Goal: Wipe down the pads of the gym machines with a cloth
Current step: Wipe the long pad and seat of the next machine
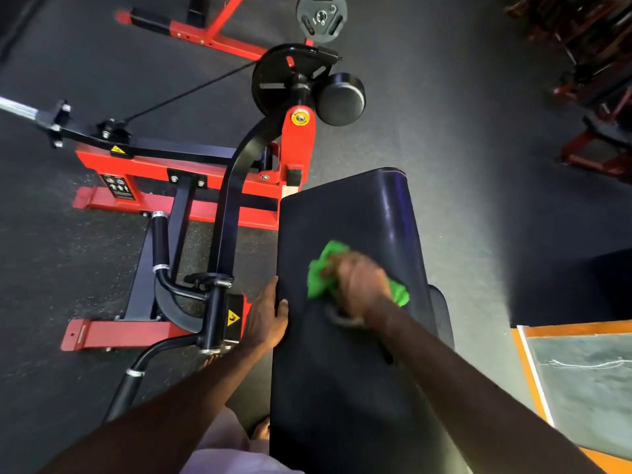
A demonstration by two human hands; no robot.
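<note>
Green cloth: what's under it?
The green cloth lies on the black bench pad, bunched under the right hand. The pad surface beneath cloth and hand is covered, so unseen.

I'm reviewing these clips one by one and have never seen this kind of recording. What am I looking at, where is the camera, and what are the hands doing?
There is one picture, from a camera worn on a person's head, looking down past their arms. No robot is involved. The long black pad belongs to a red and black gym machine. The right hand presses a bunched green cloth onto the pad; it is blurred, so it is probably wiping. The left hand rests on the pad's left edge. Dark gym flooring lies around.
</note>
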